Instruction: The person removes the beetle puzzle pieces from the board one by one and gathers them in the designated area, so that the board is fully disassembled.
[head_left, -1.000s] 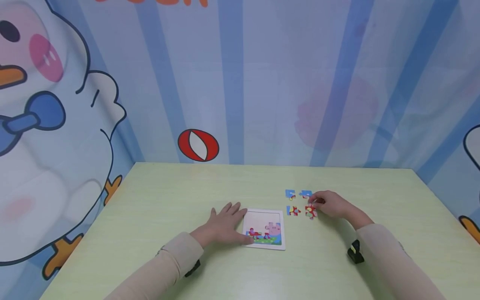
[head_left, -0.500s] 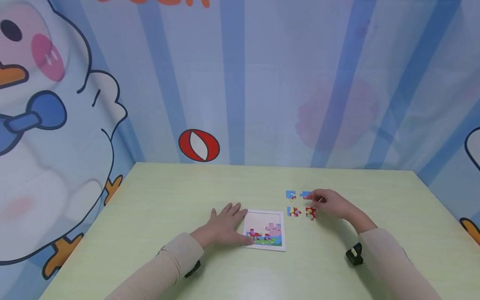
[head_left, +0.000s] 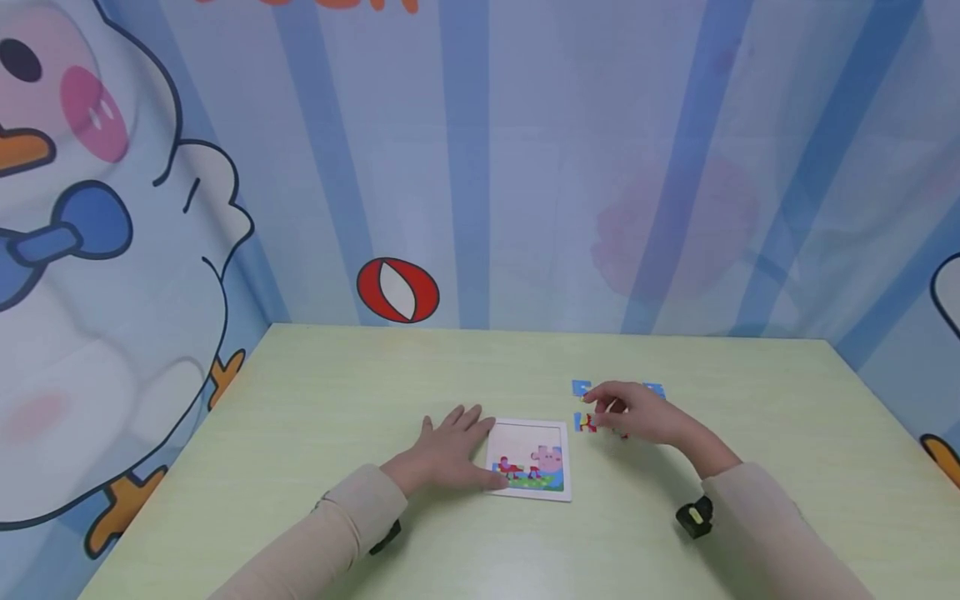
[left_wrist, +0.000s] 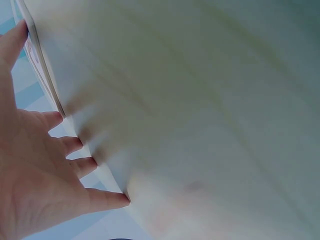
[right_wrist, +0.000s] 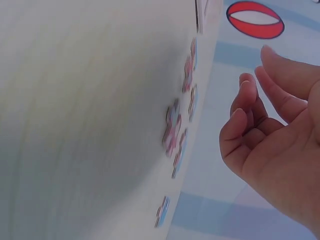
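Observation:
A white puzzle board lies on the pale green table, with a pig picture filled in along its lower part. My left hand rests flat on the table, fingers spread, its thumb against the board's left edge. My right hand hovers over several loose puzzle pieces to the right of the board. Its fingers are loosely curled and hold nothing. A blue piece, a red and blue piece and another blue piece show around the hand; others are hidden under it.
Cartoon-printed walls with blue stripes close in the table at the back and on both sides. A red oval is printed on the back wall. Small black devices sit on both wrists. The loose pieces lie flat, seen edge-on in the right wrist view.
My right hand has moved left across the loose pieces, covering the red piece and uncovering a blue piece at its right. The left hand and board have not moved.

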